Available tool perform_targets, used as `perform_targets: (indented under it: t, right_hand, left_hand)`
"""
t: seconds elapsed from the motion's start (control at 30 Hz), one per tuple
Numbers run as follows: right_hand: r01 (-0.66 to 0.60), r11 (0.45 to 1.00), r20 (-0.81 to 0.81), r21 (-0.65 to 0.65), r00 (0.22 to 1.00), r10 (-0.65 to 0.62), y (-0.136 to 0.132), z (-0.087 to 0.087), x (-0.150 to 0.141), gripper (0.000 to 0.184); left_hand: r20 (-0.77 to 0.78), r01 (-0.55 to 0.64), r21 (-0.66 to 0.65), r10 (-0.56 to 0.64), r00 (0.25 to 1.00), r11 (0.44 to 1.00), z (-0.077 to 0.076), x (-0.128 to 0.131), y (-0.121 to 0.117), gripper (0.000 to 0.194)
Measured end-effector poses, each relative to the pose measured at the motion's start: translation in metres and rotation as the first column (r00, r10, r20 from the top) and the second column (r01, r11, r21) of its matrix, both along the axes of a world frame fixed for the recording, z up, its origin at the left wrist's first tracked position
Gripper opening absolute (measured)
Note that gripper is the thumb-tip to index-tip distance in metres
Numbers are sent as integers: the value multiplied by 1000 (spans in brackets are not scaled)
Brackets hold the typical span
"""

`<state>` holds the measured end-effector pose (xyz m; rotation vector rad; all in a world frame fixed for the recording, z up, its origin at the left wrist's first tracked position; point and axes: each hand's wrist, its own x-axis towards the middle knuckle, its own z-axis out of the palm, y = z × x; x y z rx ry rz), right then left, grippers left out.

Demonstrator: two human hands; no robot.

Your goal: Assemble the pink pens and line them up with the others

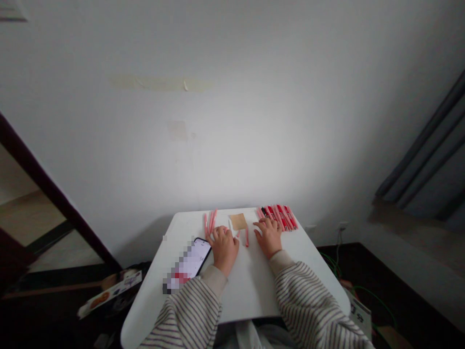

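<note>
My left hand (224, 246) is over the white table, its fingers bent down around a slim pink piece that is mostly hidden; bits of pink and white show beside the fingertips and thumb. Left of those fingers lie several slim pink sticks (211, 222), pen-like in shape. Between the hands are a small tan square of paper (238, 221) and a short pink stick (247, 238) with a red end. My right hand (270, 238) has its fingers apart and holds nothing visible. Close by its fingertips is a row of pink and red pens (281, 218).
A phone (189, 264) with a lit screen lies left of my left forearm. The white table (250, 295) stands against a pale wall (232, 160). Green cables (332, 264) and boxes are on the floor at right, beneath a grey curtain (432, 165).
</note>
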<state>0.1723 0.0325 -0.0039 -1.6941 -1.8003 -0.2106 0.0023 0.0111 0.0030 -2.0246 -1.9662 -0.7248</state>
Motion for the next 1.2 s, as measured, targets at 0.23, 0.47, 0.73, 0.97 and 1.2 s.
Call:
perform_targets:
  t: [0.23, 0.47, 0.73, 0.97, 1.2]
  right_hand:
    - [-4, 1000, 9, 2, 1000, 4, -1, 0, 1, 24]
    - [11, 1000, 28, 2, 1000, -11, 0, -1, 1, 24]
    - [-15, 999, 12, -37, 1000, 16, 1, -2, 0, 25]
    - [-59, 994, 30, -96, 998, 62, -1, -3, -1, 25]
    - [-60, 988, 61, -145, 996, 69, -2, -2, 0, 19]
  left_hand:
    - [1, 4, -10, -4, 1000, 1000, 2, 0, 0, 28]
    - [23, 14, -14, -14, 1000, 1000, 2, -1, 0, 24]
    - [56, -18, -2, 18, 998, 1000, 9, -9, 0, 20]
    - [18, -50, -32, 51, 999, 998, 5, -19, -4, 35]
    - [-27, -67, -77, 66, 997, 995, 6, -21, -11, 34]
